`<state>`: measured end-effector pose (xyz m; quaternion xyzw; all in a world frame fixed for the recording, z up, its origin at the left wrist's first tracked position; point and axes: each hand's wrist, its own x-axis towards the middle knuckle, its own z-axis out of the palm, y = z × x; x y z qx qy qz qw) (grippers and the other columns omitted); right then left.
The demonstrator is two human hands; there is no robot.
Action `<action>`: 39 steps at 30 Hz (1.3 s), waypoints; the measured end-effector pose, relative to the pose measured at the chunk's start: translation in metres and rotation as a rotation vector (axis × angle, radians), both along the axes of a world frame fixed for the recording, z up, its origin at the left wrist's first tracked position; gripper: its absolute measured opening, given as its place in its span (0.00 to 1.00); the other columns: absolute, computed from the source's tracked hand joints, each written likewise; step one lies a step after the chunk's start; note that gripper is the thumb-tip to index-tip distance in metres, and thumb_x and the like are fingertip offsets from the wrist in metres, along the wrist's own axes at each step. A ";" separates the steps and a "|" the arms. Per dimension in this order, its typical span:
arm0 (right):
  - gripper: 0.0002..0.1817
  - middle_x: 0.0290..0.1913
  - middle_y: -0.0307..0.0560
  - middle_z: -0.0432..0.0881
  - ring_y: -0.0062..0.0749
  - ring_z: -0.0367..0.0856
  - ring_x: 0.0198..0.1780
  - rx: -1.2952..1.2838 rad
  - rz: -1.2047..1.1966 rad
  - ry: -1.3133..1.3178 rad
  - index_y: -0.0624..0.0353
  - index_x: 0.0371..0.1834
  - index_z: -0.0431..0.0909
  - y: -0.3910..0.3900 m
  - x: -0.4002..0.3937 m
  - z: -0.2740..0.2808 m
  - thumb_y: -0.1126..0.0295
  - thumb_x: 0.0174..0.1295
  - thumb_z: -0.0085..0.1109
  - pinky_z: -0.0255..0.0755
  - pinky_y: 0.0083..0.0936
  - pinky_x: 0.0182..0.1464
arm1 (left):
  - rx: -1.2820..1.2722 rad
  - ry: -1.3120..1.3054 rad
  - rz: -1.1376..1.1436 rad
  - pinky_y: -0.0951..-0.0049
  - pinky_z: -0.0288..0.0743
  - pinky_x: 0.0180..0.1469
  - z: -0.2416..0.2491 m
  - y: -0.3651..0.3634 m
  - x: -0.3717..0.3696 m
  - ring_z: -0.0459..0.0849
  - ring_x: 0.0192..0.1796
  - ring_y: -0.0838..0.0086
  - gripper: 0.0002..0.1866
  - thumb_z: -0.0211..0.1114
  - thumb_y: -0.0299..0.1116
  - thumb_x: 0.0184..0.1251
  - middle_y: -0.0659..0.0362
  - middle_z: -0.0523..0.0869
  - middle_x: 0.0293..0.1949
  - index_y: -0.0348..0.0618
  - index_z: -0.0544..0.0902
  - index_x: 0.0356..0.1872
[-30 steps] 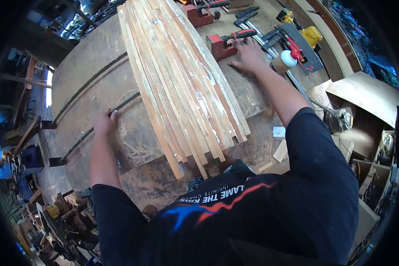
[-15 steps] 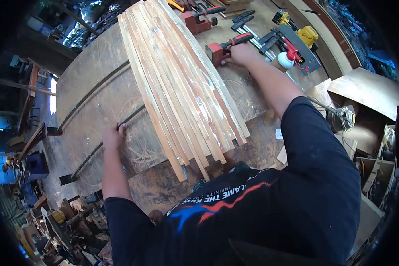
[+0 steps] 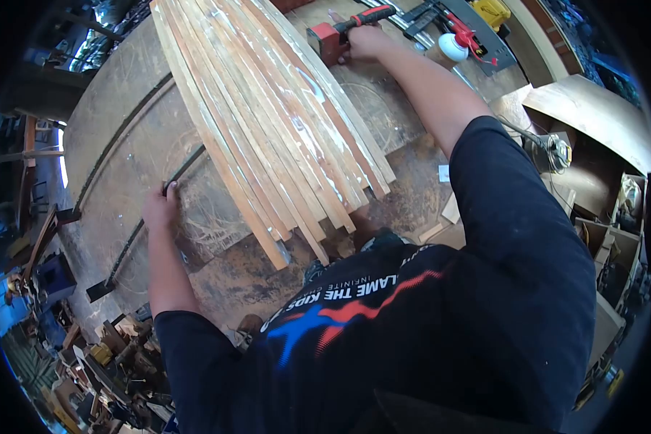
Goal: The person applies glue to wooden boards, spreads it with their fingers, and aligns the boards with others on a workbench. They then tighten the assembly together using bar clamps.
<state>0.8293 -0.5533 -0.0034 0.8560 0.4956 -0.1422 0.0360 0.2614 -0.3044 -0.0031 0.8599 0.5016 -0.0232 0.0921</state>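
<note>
Long wooden strips (image 3: 267,137) lie side by side on the worktable, with white glue smeared along several of them. My left hand (image 3: 160,206) is closed around the dark bar (image 3: 188,165) of a bar clamp, left of the strips. That bar passes out of sight beneath the wood. Right of the strips, my right hand (image 3: 365,43) grips the clamp's red head (image 3: 327,42), just below its black-and-red handle (image 3: 372,14). The fingers there are partly hidden. A second clamp bar (image 3: 119,130) lies farther up, also running under the strips.
A glue bottle (image 3: 452,48) with a red cap stands right of my right hand, near more clamps (image 3: 419,18) and a yellow tool (image 3: 492,11). A corded power tool (image 3: 550,152) sits at the right. Wood scraps (image 3: 87,376) are heaped at lower left.
The view has shifted, so the table and strips appear farther up and left. Both hands keep their hold on the clamp.
</note>
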 end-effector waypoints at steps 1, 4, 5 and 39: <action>0.64 0.55 0.57 0.89 0.54 0.84 0.62 -0.020 -0.006 0.006 0.44 0.89 0.41 -0.004 -0.001 -0.003 0.48 0.56 0.77 0.61 0.58 0.74 | 0.004 -0.002 -0.022 0.47 0.79 0.47 -0.001 0.004 -0.004 0.88 0.45 0.44 0.22 0.62 0.57 0.75 0.45 0.89 0.40 0.48 0.87 0.46; 0.65 0.55 0.57 0.89 0.55 0.85 0.61 0.102 0.024 -0.049 0.43 0.89 0.38 -0.029 -0.024 0.009 0.48 0.56 0.77 0.65 0.57 0.72 | 0.130 0.005 -0.112 0.48 0.79 0.47 -0.008 0.001 -0.016 0.88 0.45 0.44 0.21 0.64 0.56 0.74 0.45 0.89 0.40 0.48 0.88 0.44; 0.65 0.55 0.57 0.89 0.55 0.85 0.61 0.164 0.038 -0.082 0.43 0.89 0.38 -0.041 -0.032 0.013 0.48 0.57 0.77 0.66 0.56 0.71 | 0.152 -0.006 -0.126 0.48 0.79 0.46 -0.010 -0.004 -0.018 0.88 0.45 0.44 0.21 0.64 0.56 0.74 0.45 0.89 0.39 0.48 0.87 0.44; 0.51 0.38 0.58 0.90 0.57 0.88 0.49 0.323 -0.068 0.035 0.44 0.87 0.53 -0.144 -0.096 -0.001 0.57 0.61 0.73 0.70 0.49 0.68 | 0.030 0.006 -0.155 0.51 0.78 0.53 0.009 -0.074 -0.057 0.86 0.47 0.46 0.15 0.69 0.46 0.72 0.46 0.90 0.40 0.46 0.90 0.46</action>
